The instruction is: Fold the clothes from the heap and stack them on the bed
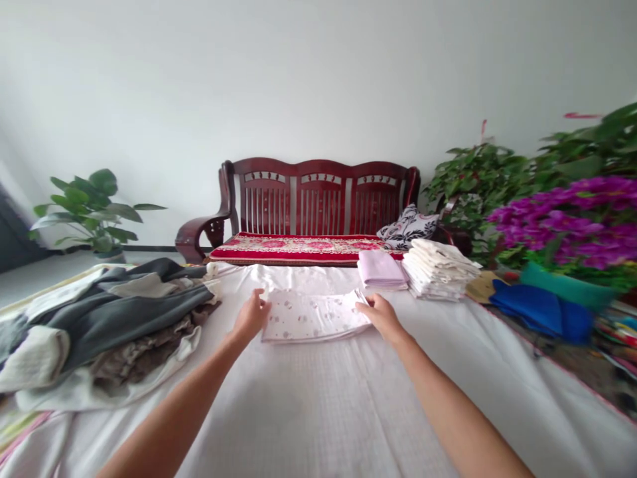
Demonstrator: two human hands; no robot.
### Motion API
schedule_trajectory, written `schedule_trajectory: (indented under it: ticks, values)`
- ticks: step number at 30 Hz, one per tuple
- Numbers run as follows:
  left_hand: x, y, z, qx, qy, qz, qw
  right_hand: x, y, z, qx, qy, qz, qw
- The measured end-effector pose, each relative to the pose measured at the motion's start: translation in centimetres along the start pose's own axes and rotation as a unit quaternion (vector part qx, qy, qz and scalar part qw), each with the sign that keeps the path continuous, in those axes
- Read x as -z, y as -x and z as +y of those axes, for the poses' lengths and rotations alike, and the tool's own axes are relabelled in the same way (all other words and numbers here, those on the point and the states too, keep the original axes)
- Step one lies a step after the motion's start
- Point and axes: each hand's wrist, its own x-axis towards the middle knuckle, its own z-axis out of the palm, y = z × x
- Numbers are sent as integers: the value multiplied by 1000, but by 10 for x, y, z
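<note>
A folded patterned cloth (316,318) is gripped at its left end by the left hand (251,315) and at its right end by the right hand (384,315). It is located between them over the white sheet (308,405), near a folded lilac cloth (381,270).

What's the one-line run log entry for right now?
left hand: holding patterned cloth, left end | right hand: holding its right end | lilac folded cloth: beside white folded stack
</note>
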Motion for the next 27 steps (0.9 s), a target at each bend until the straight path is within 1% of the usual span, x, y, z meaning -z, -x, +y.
schedule_trajectory:
  ticks: [1, 3, 5, 6, 7, 9, 11, 13, 15, 18, 21, 24, 27]
  values:
    - [4, 5, -8, -19, -23, 9, 1000, -5, 2, 1, 0, 8, 3, 1000]
    - [9, 18, -19, -93, -71, 16, 993, -7, 6, 5, 25, 36, 30, 999]
    - [13, 33, -24, -192, -102, 1, 976, -1, 9, 7, 97, 70, 54, 991]
    - [14, 39, -25, -233, -107, -15, 967, 3, 11, 7, 144, 88, 54, 984]
    - [15, 46, -24, -263, -111, -32, 958, 8, 14, 6, 190, 104, 43, 975]
    - [15, 55, -20, -298, -120, -64, 945, 18, 19, 3, 264, 131, 1, 956]
    - [14, 60, -15, -310, -130, -87, 938, 25, 26, 0, 312, 162, -37, 935]
    - [12, 62, -12, -313, -136, -97, 935, 29, 31, -3, 339, 198, -58, 918]
    - [11, 61, -10, -316, -139, -101, 933, 31, 35, -5, 344, 238, -63, 906]
    - [10, 61, -10, -322, -143, -105, 930, 30, 37, -6, 331, 287, -64, 897]
    - [10, 62, -10, -318, -143, -100, 932, 28, 36, -3, 322, 296, -62, 897]
    - [10, 63, -10, -311, -137, -98, 936, 27, 35, 2, 312, 265, -56, 911]
    - [9, 63, -12, -300, -128, -101, 940, 26, 35, 7, 300, 229, -66, 924]
